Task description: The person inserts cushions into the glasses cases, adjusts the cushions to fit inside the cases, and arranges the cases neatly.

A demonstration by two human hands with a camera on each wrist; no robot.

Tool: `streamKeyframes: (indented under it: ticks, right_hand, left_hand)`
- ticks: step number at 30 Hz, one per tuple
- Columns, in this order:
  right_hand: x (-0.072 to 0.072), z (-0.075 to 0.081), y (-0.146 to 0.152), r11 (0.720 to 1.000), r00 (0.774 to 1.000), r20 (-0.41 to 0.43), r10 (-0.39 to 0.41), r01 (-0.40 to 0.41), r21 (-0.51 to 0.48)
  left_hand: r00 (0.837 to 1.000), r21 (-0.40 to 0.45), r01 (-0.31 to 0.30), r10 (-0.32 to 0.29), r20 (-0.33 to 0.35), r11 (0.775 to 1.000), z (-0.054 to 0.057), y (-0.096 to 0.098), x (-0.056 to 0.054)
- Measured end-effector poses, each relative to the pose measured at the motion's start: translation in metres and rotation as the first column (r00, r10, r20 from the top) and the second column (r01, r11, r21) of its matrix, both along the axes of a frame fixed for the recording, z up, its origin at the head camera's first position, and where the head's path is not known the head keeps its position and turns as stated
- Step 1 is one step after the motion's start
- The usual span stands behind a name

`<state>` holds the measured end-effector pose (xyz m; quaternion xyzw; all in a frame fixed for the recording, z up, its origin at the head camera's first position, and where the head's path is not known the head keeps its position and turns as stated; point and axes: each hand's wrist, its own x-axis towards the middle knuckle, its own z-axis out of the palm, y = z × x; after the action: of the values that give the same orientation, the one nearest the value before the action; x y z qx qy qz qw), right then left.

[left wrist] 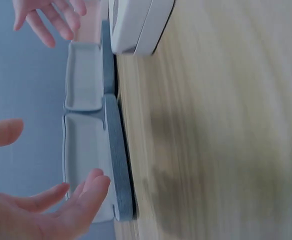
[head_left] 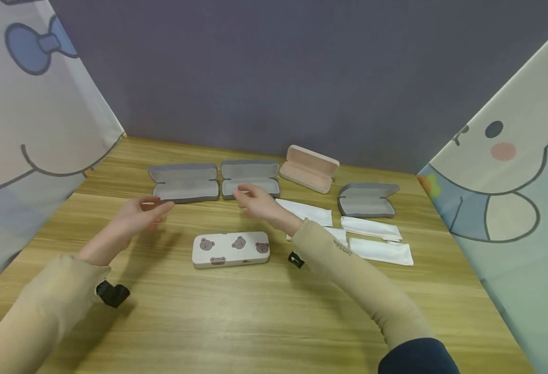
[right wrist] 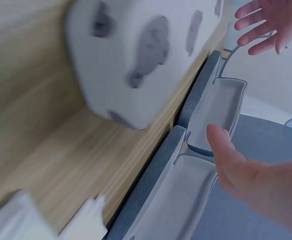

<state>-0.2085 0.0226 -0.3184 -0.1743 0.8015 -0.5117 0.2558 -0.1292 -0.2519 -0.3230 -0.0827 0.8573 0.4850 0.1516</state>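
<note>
One empty left hand (head_left: 135, 222) I see near open left case (head_left: 187, 189); closed bear case (head_left: 231, 250) on table (head_left: 236, 317); empty right hand (head_left: 263, 203), well apart, near open middle case (head_left: 250, 169); open pink case (head_left: 308, 166); pouches (head_left: 381, 251) lying loose; open right case (head_left: 366, 201). I judge only bear case left unopened.

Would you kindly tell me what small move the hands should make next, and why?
Probably bring the left hand and right hand to the bear-print case: both look empty, and that case lies shut while the pink case and gray cases stand open.
</note>
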Motion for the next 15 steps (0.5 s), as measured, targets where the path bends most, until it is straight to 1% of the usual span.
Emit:
streamKeyframes:
  ticks: [3,9,11,15]
  right_hand:
    - [-0.005,0.004,-0.013,0.999,0.999,0.044,-0.024,0.025,-0.036]
    - [-0.016,0.006,-0.032,0.996,0.994,0.102,-0.037,0.044,-0.076]
    - [-0.019,0.005,-0.037,0.996,0.993,0.113,-0.044,0.053,-0.079]
    - [-0.025,0.002,-0.048,0.993,0.989,0.132,-0.063,0.075,-0.092]
  left_hand:
    - [0.998,0.022,-0.058,0.058,-0.015,0.998,0.004,-0.005,-0.007]
    - [0.989,0.082,-0.139,0.143,-0.041,0.987,0.009,-0.015,-0.021]
    - [0.983,0.099,-0.170,0.175,-0.047,0.981,0.010,-0.018,-0.026]
    - [0.975,0.116,-0.211,0.217,-0.043,0.971,0.008,-0.022,-0.035]
